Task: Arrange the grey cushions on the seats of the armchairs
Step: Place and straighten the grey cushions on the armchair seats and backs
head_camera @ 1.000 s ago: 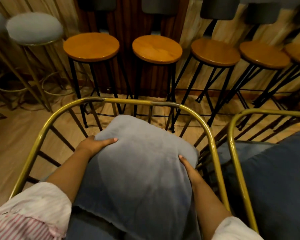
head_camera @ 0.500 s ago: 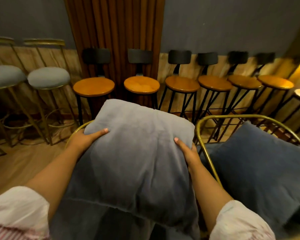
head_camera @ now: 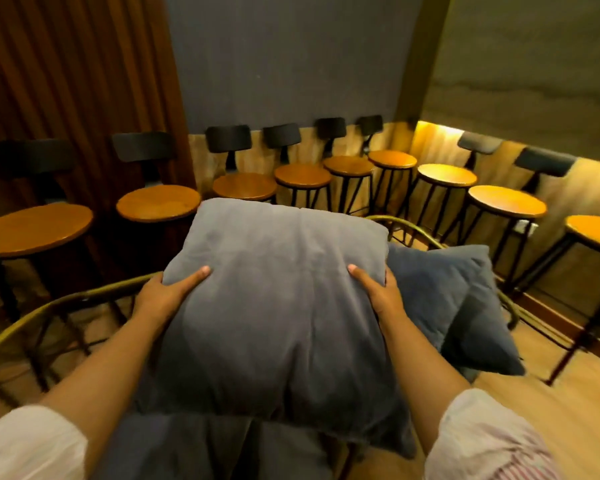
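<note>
I hold a large grey cushion (head_camera: 281, 306) up in front of me. My left hand (head_camera: 163, 296) grips its left edge and my right hand (head_camera: 378, 292) grips its right edge, thumbs on the front face. Below it, the brass-framed armchair (head_camera: 49, 306) curves around at the left, its seat hidden by the cushion and by grey fabric (head_camera: 201, 445) at the bottom. To the right, a second brass armchair (head_camera: 413, 230) carries a darker grey cushion (head_camera: 465, 306) leaning in its seat.
A row of round wooden bar stools (head_camera: 302, 176) with black backs and legs lines the wall behind the armchairs. More stools (head_camera: 506, 200) run along the right wall. Wooden floor (head_camera: 551, 410) shows at the lower right.
The cushion has come up off the left armchair and sits higher in my hands. My view has swung up and to the right, bringing the right wall's stools into sight.
</note>
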Demonstrator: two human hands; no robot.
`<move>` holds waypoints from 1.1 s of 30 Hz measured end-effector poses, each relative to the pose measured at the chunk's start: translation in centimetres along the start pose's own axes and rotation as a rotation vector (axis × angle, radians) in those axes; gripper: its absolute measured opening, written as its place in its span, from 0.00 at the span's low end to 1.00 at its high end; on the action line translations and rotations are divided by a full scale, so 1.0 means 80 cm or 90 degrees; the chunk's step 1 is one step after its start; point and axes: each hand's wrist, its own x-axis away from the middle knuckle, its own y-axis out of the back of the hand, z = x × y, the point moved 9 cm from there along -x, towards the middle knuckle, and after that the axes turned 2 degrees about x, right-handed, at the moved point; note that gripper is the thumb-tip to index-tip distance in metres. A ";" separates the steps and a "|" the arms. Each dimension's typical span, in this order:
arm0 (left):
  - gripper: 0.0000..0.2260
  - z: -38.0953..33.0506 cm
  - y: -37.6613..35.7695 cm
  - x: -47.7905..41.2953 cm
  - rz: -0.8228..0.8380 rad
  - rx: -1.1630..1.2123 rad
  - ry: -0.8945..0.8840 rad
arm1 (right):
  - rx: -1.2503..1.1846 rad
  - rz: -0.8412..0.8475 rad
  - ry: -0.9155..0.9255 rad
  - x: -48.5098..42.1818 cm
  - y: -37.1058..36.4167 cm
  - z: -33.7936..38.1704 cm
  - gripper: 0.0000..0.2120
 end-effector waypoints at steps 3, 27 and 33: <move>0.42 -0.021 -0.092 -0.012 0.038 0.019 -0.024 | 0.029 -0.046 0.021 -0.043 0.074 0.014 0.42; 0.43 -0.065 -0.765 -0.133 0.388 -0.591 -0.145 | 0.844 0.011 -0.015 -0.483 0.288 -0.029 0.35; 0.35 -0.051 -0.808 -0.160 0.354 -0.691 -0.201 | 0.873 0.019 -0.060 -0.521 0.306 -0.067 0.34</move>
